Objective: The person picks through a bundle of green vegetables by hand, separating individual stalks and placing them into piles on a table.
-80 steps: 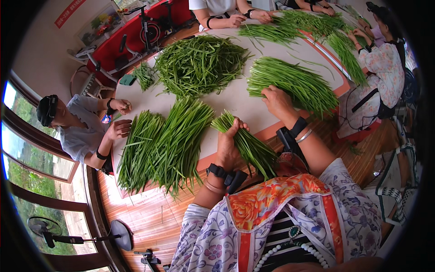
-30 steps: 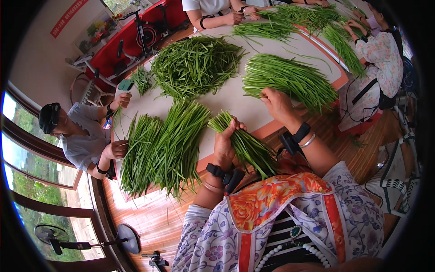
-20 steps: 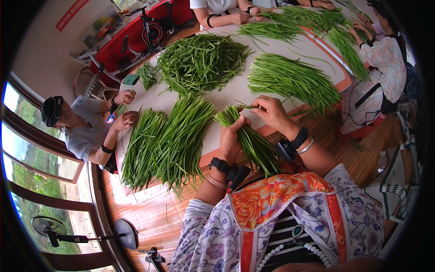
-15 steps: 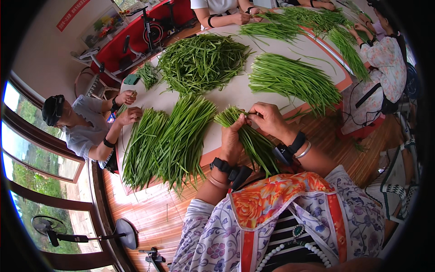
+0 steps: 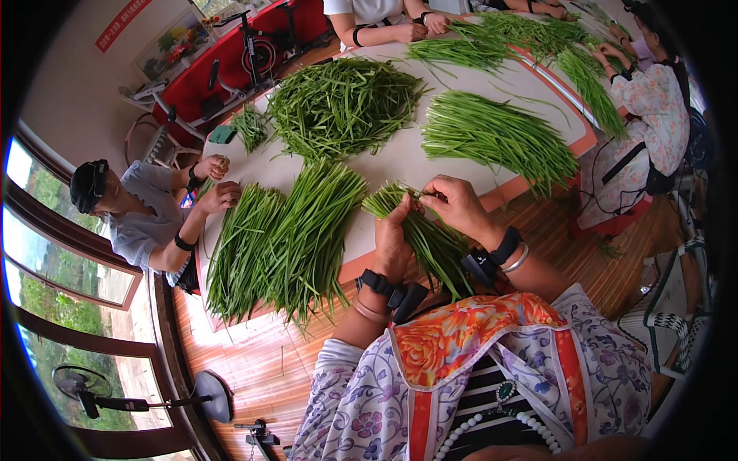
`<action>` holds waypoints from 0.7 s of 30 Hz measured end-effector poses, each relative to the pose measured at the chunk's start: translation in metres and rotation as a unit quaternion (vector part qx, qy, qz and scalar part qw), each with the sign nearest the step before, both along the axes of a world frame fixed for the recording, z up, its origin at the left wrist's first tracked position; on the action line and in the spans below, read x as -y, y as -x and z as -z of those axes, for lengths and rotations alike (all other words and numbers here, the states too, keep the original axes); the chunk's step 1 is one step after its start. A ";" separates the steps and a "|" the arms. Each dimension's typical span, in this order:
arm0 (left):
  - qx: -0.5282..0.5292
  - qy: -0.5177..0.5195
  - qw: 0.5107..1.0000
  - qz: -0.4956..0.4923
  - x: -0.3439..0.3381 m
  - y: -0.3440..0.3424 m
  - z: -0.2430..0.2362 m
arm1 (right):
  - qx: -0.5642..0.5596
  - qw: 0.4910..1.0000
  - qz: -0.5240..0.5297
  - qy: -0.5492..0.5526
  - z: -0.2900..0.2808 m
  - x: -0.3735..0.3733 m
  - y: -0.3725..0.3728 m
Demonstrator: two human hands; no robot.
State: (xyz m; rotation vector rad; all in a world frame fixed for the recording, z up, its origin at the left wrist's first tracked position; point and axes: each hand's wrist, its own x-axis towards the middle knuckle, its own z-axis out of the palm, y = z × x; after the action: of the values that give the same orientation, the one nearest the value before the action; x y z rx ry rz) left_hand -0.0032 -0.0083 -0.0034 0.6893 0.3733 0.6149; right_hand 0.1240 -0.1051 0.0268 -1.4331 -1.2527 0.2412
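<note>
My left hand point(image 5: 393, 244) is closed round a bunch of long green chives point(image 5: 435, 253), its pale stem ends over the table edge and its leaves hanging toward my lap. Close beside it, my right hand point(image 5: 461, 206) pinches what looks like a thin chive stalk at the stem end, near my left thumb. Left of my hands, two neat piles of chives lie side by side, the nearer one point(image 5: 315, 230) and the outer one point(image 5: 250, 246). A further neat pile point(image 5: 492, 134) lies beyond my right hand. A large tangled heap of chives point(image 5: 338, 104) sits farther back.
The pale table point(image 5: 388, 165) has an orange-brown edge. At the left a person point(image 5: 154, 207) handles stalks by a small heap point(image 5: 250, 127) and a dark green object point(image 5: 223, 135). Other people work at the far side and right. A fan point(image 5: 77, 380) stands lower left.
My right hand has shifted very slightly, its fingertips still at the stem end. The bunch stays in my left hand. Across the table, a far person's hands have moved slightly.
</note>
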 end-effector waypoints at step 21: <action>0.010 0.022 1.000 0.012 0.005 0.001 -0.016 | 0.122 0.992 0.039 -0.003 -0.010 0.003 0.004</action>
State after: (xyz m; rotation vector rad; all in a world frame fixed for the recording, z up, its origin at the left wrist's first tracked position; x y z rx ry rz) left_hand -0.0039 -0.0129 0.0122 0.6437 0.3582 0.5896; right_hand 0.1201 -0.1080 0.0368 -1.5375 -1.3883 0.0077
